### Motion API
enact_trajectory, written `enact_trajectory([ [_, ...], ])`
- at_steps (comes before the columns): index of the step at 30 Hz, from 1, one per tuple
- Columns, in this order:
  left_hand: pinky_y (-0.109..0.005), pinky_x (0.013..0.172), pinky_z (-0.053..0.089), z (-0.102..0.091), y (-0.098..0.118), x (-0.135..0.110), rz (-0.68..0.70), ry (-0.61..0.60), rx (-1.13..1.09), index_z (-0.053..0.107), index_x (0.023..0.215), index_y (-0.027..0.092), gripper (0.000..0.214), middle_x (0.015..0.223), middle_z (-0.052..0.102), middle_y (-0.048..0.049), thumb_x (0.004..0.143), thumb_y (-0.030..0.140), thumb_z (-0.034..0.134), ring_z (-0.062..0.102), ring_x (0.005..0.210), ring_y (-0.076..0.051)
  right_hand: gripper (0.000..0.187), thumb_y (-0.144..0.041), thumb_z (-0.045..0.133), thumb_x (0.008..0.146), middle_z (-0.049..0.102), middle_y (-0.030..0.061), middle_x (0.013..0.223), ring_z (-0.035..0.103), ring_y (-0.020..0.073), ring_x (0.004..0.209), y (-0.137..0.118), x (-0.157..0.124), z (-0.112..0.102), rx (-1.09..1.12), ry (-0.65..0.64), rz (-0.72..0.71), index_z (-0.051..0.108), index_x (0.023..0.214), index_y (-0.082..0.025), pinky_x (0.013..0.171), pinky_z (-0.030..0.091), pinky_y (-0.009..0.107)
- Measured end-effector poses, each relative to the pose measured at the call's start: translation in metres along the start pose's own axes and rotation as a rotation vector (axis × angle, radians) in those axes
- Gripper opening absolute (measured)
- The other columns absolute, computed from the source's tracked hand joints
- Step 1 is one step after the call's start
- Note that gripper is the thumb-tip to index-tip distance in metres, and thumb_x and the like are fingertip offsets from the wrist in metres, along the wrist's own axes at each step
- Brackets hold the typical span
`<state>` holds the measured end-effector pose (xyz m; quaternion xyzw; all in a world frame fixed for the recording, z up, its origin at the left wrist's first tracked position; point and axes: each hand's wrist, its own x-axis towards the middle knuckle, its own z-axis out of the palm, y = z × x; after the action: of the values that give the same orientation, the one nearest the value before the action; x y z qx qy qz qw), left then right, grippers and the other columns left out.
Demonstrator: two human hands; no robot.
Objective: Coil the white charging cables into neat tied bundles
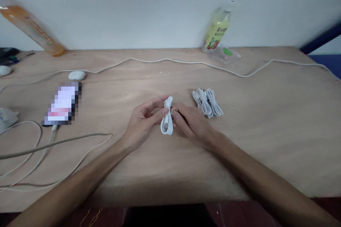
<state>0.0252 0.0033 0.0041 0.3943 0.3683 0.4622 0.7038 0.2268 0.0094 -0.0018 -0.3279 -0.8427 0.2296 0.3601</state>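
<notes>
A white USB cable (166,125), coiled into a narrow bundle and pinched in at its waist, is held upright above the table. Its metal plug shows inside the lower loop. My left hand (144,118) is closed on the bundle, thumb on the front and fingers behind. From the other side, my right hand (193,122) is closed at the bundle's waist, its thumb and forefinger pinching what looks like a thin white tie; the fingertips partly hide it. Just beyond my right hand lie several more coiled white cables (207,103), side by side.
Thin white bits (164,73) lie ahead. A long white cord (170,60) crosses the table (266,131). At left are a phone (62,104) with a cable plugged in, a white case (77,75) and an orange drink bottle (34,30). A yellow drink bottle (217,30) stands by the wall.
</notes>
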Motion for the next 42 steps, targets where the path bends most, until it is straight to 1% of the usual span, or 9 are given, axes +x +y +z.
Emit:
enact_trajectory([
  [9,-0.032,0.069,0.068,0.0,0.005,-0.001,-0.11,-0.005,-0.043,0.082,0.133,0.02,0.057,0.102,0.086,-0.007,0.082,0.038,0.098,0.078,0.068,-0.017,0.022,-0.024,0.042,0.116,0.068,0.0003,0.081,0.054,0.0166,0.064,0.008,-0.002,0.002,-0.08,-0.006,-0.033,0.057,0.099,-0.024,0.062,0.041,0.031],
  [13,-0.028,0.064,0.065,0.002,0.007,-0.001,-0.152,-0.009,-0.085,0.084,0.127,0.019,0.053,0.088,0.085,-0.0042,0.08,0.037,0.1,0.078,0.065,-0.017,0.028,-0.025,0.04,0.118,0.071,0.0026,0.083,0.057,0.0175,0.066,0.013,-0.001,0.001,-0.24,0.041,-0.177,0.062,0.101,-0.022,0.059,0.038,0.032],
  [19,-0.027,0.068,0.066,0.002,0.01,0.0,-0.205,-0.019,-0.095,0.088,0.119,0.018,0.039,0.094,0.086,-0.0067,0.084,0.032,0.097,0.075,0.066,-0.014,0.028,-0.014,0.042,0.114,0.072,0.0046,0.088,0.062,0.019,0.074,0.013,0.0,-0.007,-0.479,0.059,-0.342,0.07,0.109,-0.021,0.058,0.036,0.033],
  [22,-0.028,0.065,0.066,0.001,0.01,0.0,-0.204,-0.024,-0.065,0.088,0.119,0.018,0.038,0.099,0.086,-0.0077,0.085,0.034,0.096,0.073,0.067,-0.014,0.025,-0.016,0.046,0.113,0.072,0.005,0.09,0.061,0.0185,0.075,0.011,-0.001,-0.005,-0.345,0.077,-0.271,0.069,0.104,-0.02,0.062,0.04,0.032],
  [25,-0.029,0.067,0.066,-0.002,0.007,0.001,-0.114,-0.026,0.06,0.086,0.124,0.02,0.04,0.103,0.086,-0.0084,0.091,0.044,0.089,0.076,0.073,-0.017,0.022,-0.02,0.048,0.113,0.071,0.0028,0.09,0.059,0.0173,0.074,0.006,-0.001,0.001,-0.075,0.084,-0.09,0.065,0.1,-0.022,0.068,0.045,0.031],
  [31,-0.037,0.099,0.066,-0.01,0.001,0.002,0.375,0.036,0.504,0.086,0.128,0.029,0.034,0.132,0.081,-0.0087,0.094,0.033,0.086,0.078,0.115,-0.025,0.025,-0.027,0.053,0.108,0.055,-0.0024,0.073,0.049,0.0149,0.068,-0.006,0.003,0.003,0.289,0.16,0.261,0.06,0.085,-0.022,0.065,0.039,0.029],
  [34,-0.039,0.11,0.061,-0.011,0.001,0.001,0.526,0.019,0.645,0.089,0.119,0.032,0.025,0.13,0.082,-0.0068,0.095,0.026,0.085,0.075,0.124,-0.024,0.027,-0.031,0.055,0.105,0.052,-0.0022,0.072,0.047,0.0151,0.068,-0.007,0.005,0.001,0.351,0.211,0.342,0.059,0.08,-0.022,0.064,0.037,0.029],
  [38,-0.035,0.106,0.061,-0.009,0.003,-0.001,0.561,0.0,0.64,0.09,0.114,0.032,0.02,0.12,0.087,-0.0046,0.097,0.023,0.084,0.08,0.114,-0.022,0.026,-0.031,0.056,0.103,0.05,-0.0026,0.071,0.046,0.015,0.068,-0.007,0.006,0.001,0.398,0.198,0.357,0.06,0.079,-0.022,0.064,0.035,0.03],
  [42,-0.032,0.096,0.061,-0.005,0.003,-0.002,0.478,0.02,0.592,0.091,0.106,0.029,0.013,0.109,0.089,-0.0038,0.097,0.024,0.084,0.082,0.102,-0.021,0.028,-0.03,0.056,0.104,0.046,-0.0037,0.071,0.043,0.0142,0.066,-0.007,0.005,0.001,0.407,0.181,0.328,0.056,0.077,-0.023,0.063,0.032,0.03],
])
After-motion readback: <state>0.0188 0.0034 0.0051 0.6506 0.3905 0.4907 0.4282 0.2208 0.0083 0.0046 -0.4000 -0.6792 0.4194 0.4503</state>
